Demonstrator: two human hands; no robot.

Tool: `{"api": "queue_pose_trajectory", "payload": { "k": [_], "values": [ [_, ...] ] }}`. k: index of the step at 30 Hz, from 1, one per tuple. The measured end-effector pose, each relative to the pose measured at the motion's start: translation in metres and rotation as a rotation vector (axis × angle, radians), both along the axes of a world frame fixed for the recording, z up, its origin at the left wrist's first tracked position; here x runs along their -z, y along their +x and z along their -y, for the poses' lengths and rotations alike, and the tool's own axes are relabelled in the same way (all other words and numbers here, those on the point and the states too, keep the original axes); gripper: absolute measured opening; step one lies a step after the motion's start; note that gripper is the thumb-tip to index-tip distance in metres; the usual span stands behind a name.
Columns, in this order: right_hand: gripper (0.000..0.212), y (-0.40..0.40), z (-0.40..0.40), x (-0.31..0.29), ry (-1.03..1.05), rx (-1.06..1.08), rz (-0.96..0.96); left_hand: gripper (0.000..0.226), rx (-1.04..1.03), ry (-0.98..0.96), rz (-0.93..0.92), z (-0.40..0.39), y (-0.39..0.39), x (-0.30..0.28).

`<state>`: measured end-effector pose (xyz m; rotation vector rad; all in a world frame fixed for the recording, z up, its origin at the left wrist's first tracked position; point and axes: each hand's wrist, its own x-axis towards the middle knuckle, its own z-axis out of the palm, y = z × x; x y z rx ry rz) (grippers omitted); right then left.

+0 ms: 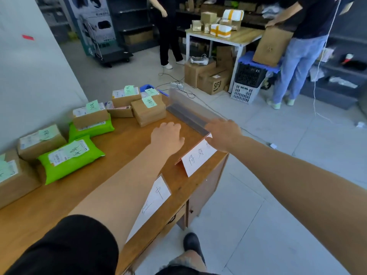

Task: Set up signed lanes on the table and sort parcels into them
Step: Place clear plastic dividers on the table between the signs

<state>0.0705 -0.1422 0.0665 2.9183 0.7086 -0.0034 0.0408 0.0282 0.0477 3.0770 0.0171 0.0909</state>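
Room: storeroom with grey tiled floor, dark shelving, and a second table (228,37) at the back carrying boxes; two other people stand near it.
Surface (59,199): wooden, running along the left wall.
Parcels: brown boxes (148,111) and green mailer bags (69,157) with pale green notes lie along the far and left side of the surface.
Divider (188,114): translucent grey strip lying at the right edge of the surface.
Near sign (153,201): white card, handwritten, at the right edge.
Far sign (198,155): folded white card standing just beyond the near one.
Left hand (166,135): palm down over the surface beside the divider, fingers loosely curled, grasping nothing.
Right hand (223,133): over the divider's near end and touching the far sign's top; whether the fingers grasp anything, cannot tell.
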Motion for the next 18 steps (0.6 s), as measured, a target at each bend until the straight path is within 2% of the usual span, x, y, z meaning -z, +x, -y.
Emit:
{"api": "queue_pose_trajectory", "payload": {
  "k": [4, 8, 18],
  "values": [
    [0.034, 0.055, 0.010, 0.010, -0.007, 0.039, -0.027, 0.049, 0.006, -0.048, -0.024, 0.014, 0.054, 0.018],
    [0.041, 0.106, 0.016, 0.019, 0.039, 0.089, -0.083, 0.048, 0.008, -0.118, -0.055, 0.017, 0.103, 0.035],
    [0.044, 0.195, 0.031, 0.056, 0.151, 0.162, -0.332, 0.043, -0.034, -0.367, -0.144, 0.038, 0.175, 0.064]
  ]
}}
